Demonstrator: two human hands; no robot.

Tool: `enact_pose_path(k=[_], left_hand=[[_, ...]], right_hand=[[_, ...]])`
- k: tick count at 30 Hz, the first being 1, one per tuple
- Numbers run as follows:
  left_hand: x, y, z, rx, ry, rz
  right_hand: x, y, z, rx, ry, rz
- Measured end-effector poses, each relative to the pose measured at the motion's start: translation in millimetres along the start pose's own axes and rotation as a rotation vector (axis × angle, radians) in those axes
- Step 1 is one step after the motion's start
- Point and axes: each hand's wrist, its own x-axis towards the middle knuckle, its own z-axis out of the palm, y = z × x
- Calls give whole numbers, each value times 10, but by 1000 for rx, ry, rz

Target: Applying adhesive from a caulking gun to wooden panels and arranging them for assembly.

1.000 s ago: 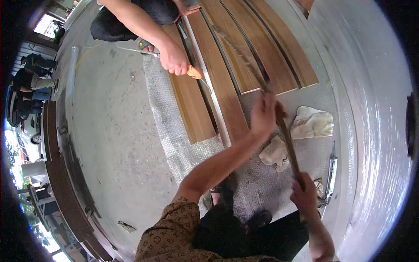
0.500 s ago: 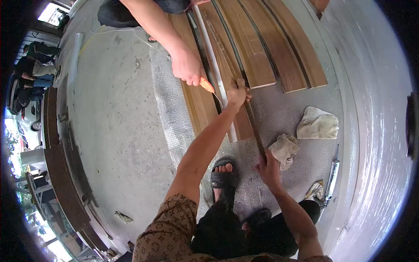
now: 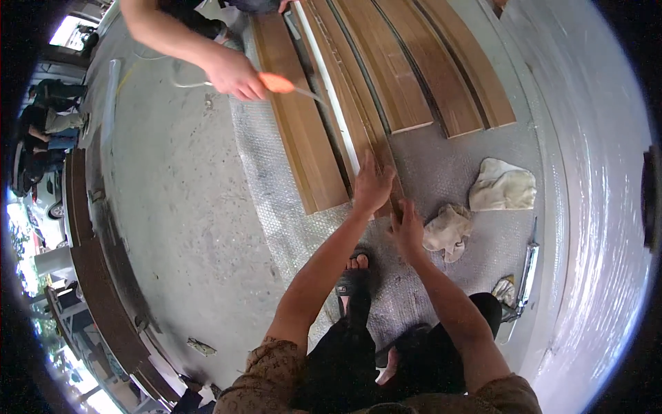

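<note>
My left hand (image 3: 373, 185) is bent over the near end of a wooden plank (image 3: 349, 90), its fingers on a thin brown strip along the right edge. The strip's near part runs between my hands. My right hand (image 3: 408, 229) pinches that strip near its end, just beyond the plank's corner; the fingertips are partly hidden. A white strip (image 3: 329, 86) lies along the plank's left side. Across from me, another person's hand (image 3: 238, 74) holds an orange-handled tool (image 3: 276, 83) with a thin metal shaft, its tip close to the white strip.
More wooden planks (image 3: 407, 103) lie side by side on bubble wrap (image 3: 258, 162). Crumpled white cloths (image 3: 448, 231) and a folded pale cloth (image 3: 503, 185) rest right of my hands. A caulking gun (image 3: 528, 276) lies farther right, beside a large plastic-wrapped surface (image 3: 593, 207).
My right hand has moved up and left, bringing the brown strip against the plank; my left hand has slid nearer along it. The other person's tool has moved up and left.
</note>
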Motion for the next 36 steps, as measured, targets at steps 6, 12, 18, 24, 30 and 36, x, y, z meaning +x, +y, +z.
enact_pose_path(k=[6, 12, 18, 24, 30, 36], left_hand=[[-18, -105, -113, -27, 44, 36], [213, 32, -120, 526, 152, 469], [347, 85, 67, 625, -50, 545], [494, 146, 2, 824, -198, 559], [550, 193, -35, 821, -182, 628], [424, 251, -85, 792, -214, 605]], right_hand=[[61, 40, -150, -116, -78, -237], [1285, 0, -410, -383, 13, -486], [2275, -119, -689, -678, -180, -908], [2332, -306, -780, -769, -348, -898], [2378, -178, -876, -1023, -184, -1318], [2200, -603, -1398, -910, 53, -1418]])
